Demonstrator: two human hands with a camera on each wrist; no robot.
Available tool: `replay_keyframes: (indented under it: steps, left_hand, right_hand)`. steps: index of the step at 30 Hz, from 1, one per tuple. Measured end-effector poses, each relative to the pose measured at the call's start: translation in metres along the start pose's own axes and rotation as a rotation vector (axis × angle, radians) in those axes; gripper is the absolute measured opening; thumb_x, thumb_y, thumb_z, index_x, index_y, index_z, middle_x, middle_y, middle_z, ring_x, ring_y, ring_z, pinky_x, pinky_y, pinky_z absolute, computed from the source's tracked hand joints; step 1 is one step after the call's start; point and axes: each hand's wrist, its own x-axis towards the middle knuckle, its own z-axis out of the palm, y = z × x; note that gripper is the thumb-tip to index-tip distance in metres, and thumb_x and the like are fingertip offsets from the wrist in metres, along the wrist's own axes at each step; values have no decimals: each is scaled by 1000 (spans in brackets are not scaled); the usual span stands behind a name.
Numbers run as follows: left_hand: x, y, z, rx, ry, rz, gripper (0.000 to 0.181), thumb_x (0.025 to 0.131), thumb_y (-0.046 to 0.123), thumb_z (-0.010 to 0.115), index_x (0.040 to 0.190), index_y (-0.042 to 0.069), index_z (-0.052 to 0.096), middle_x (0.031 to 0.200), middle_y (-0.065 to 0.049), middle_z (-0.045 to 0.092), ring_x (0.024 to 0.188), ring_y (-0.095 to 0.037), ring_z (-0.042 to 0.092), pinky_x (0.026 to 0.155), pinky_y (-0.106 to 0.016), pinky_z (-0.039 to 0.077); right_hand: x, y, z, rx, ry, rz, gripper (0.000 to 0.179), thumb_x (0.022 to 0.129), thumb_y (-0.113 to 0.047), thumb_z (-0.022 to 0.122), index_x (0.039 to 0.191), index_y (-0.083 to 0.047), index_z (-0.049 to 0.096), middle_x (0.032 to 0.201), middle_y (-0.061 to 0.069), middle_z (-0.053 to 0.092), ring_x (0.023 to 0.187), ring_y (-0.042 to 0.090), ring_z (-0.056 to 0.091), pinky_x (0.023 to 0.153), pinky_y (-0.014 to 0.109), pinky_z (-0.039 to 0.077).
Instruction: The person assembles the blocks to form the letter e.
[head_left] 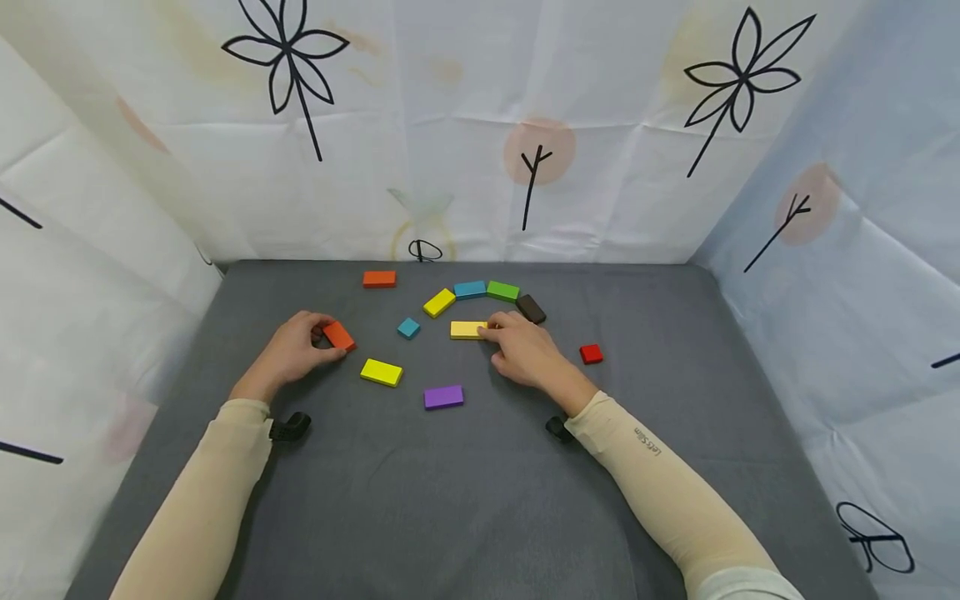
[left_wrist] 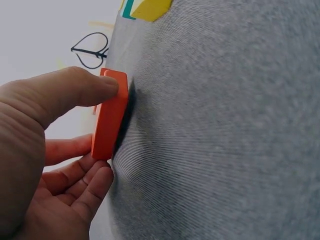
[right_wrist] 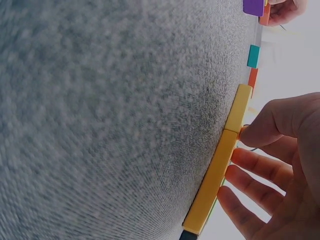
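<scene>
My left hand (head_left: pixel 296 350) pinches an orange block (head_left: pixel 340 336) between thumb and fingers; in the left wrist view the orange block (left_wrist: pixel 110 115) stands tilted close to the grey cloth. My right hand (head_left: pixel 525 346) rests its fingertips on an orange-yellow block (right_wrist: pixel 212 182), mostly hidden under it in the head view. This block lies end to end with a pale yellow block (head_left: pixel 465 330), and my thumb tip is at their joint. Behind them curve a yellow block (head_left: pixel 439 302), a blue block (head_left: pixel 470 289), a green block (head_left: pixel 503 291) and a dark block (head_left: pixel 531 308).
Around the hands lie a small blue block (head_left: pixel 408 328), a yellow block (head_left: pixel 382 372), a purple block (head_left: pixel 443 397), a small red block (head_left: pixel 592 354) and an orange-red block (head_left: pixel 379 279). A grey cloth (head_left: pixel 450 517) covers the table; printed white curtains (head_left: pixel 465 167) enclose it.
</scene>
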Motion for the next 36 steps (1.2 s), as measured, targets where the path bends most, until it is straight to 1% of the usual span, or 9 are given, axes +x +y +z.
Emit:
replay_keyframes:
  steps: [5,9,13,19,26,32,36]
  left_hand:
    - [3,6,-1,-10,10,35,65,99,23,81,149,-9,55,142,-29,53,120,-44,54,104,-62,47]
    - [8,18,0,-17,7,79,64,99,24,82,149,-7,55,142,-26,53,120,-42,54,104,-61,46]
    - [15,29,3,-21,-3,109,64,99,22,82,150,-6,55,144,-25,53,123,-42,54,108,-61,45]
    - [27,47,10,-22,-29,130,63,98,18,82,151,-5,55,145,-24,53,126,-41,53,111,-60,45]
    - [39,69,22,-30,-65,171,60,96,16,84,148,-2,59,141,-20,55,125,-39,54,109,-58,47]
    - [48,87,30,-14,-77,194,62,95,16,86,149,-1,60,140,-19,55,124,-38,56,107,-57,49]
    - [53,95,35,-16,-83,204,61,94,15,85,148,-1,61,140,-19,54,123,-37,56,106,-55,50]
  right_hand:
    - [0,-1,1,0,7,-1,52,100,-8,68,152,-16,66,145,5,61,130,23,55,97,42,56]
    - [-1,-1,1,-1,7,5,52,101,-8,67,152,-16,66,146,5,61,131,23,55,97,42,56]
    - [-1,-1,1,5,3,13,52,101,-8,67,152,-16,66,147,5,60,132,22,54,99,42,55]
    - [-2,-1,1,6,14,15,52,100,-8,68,152,-16,66,146,4,61,131,22,55,98,42,56]
    - [-2,0,2,8,18,16,52,100,-8,68,152,-16,66,146,4,61,130,22,55,96,42,56]
    - [-1,-1,2,5,13,13,52,101,-8,68,152,-16,66,146,5,60,129,23,55,96,42,56]
    - [-1,-2,1,8,14,16,52,101,-8,68,152,-15,66,146,5,61,129,22,55,97,42,56]
